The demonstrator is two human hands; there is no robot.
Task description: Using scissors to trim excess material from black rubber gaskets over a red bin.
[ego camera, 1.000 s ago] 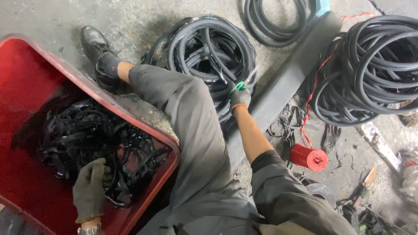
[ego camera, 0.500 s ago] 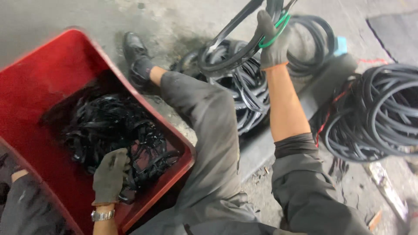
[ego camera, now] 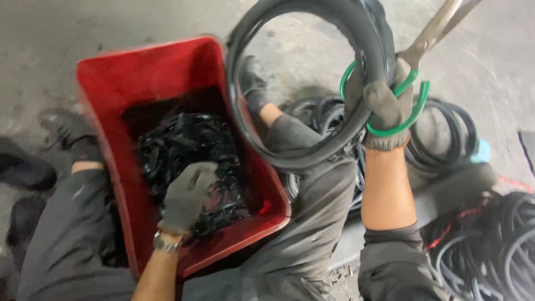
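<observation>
My right hand (ego camera: 384, 108), in a grey glove, is raised and grips green-handled scissors (ego camera: 415, 83) together with a loop of black rubber hose (ego camera: 312, 67), which hangs over the red tub's right side. My left hand (ego camera: 186, 192), also gloved and with a wristwatch, rests palm down on a heap of black cut rubber pieces (ego camera: 189, 150) inside the red plastic tub (ego camera: 150, 67). I sit on the floor with the tub between my legs.
Coils of black hose (ego camera: 446, 125) lie on the concrete floor behind my right arm, and more coils (ego camera: 496, 251) sit at the lower right. My shoes show at the far left (ego camera: 25, 167) and behind the tub (ego camera: 251, 83).
My right hand has lifted a hose loop and the scissors up from the floor coils and brought them left, over the tub. The left hand has stayed on the rubber pieces.
</observation>
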